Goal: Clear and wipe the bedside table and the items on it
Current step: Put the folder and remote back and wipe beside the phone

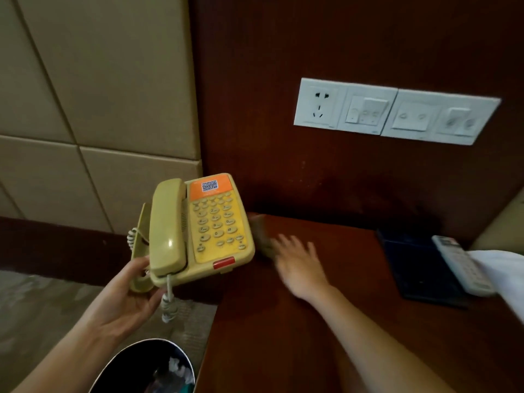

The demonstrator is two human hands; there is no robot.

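Person, two arms visible from the lower edge. Both forearms bare to the frame edge; no sleeve, watch, bracelet or glove shows. Left hand (129,293): bare, no rings seen. Right hand (300,265): bare, fingers motion-blurred, detail unreadable.

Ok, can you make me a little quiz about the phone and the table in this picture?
1. True or false: the yellow plastic desk telephone is resting on the dark red-brown wooden bedside table.
2. Which hand holds the telephone? A) left B) right C) both
3. Fill in: the white remote control lies on a dark ____ tray.

Key:
1. False. The telephone is lifted beside the table's left edge, above the floor.
2. A. The left hand has it in its grip; the right hand is blurred, pressing a brownish cloth on the tabletop.
3. Blue.
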